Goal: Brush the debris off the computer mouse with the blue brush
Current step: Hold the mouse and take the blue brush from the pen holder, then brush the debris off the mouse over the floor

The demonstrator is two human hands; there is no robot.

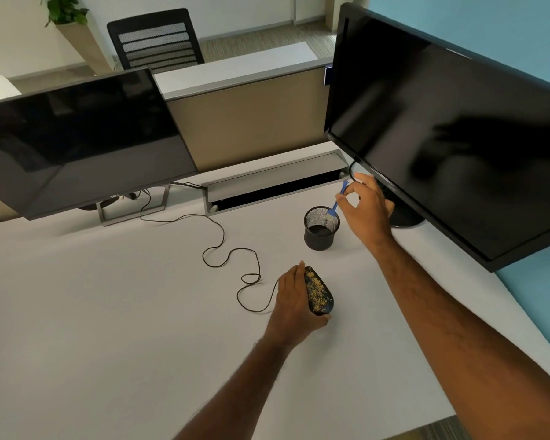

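Note:
A black computer mouse [319,293] lies on the white desk [108,312], its top speckled with yellowish debris. My left hand [294,304] grips the mouse from its left side, thumb at the near end. A thin blue brush [338,198] stands with its bristle end inside a black mesh cup [320,231]. My right hand [367,208] pinches the brush handle just above the cup's rim.
The mouse's black cable [232,258] loops across the desk toward the left monitor [77,144]. A large dark monitor [442,128] overhangs the right side, close to my right hand. A cable tray slot [277,185] runs along the back edge.

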